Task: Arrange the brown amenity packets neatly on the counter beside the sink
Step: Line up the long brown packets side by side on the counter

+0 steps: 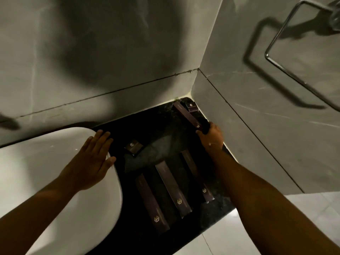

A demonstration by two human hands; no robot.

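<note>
Sink (55, 172): white, left of view, cut off by the frame.
Counter (211, 223): dark stone, wedged between sink and corner walls.
Towel ring (287, 67): chrome, upper right, partly out of frame.
Left hand (93, 159): flat on the sink rim, fingers (102, 139) spread, holding nothing.
Right hand (211, 137): fingers closed on the near end of a long packet (185, 115) angled toward the corner.
Three long packets (173, 188): roughly parallel on the near counter, the rightmost partly hidden under the forearm.
Two small packets (134, 146): one mid-counter, one in the corner.
Handling: likely best to lower the held packet parallel to the three, ends aligned.
Dim light hides the printing.
</note>
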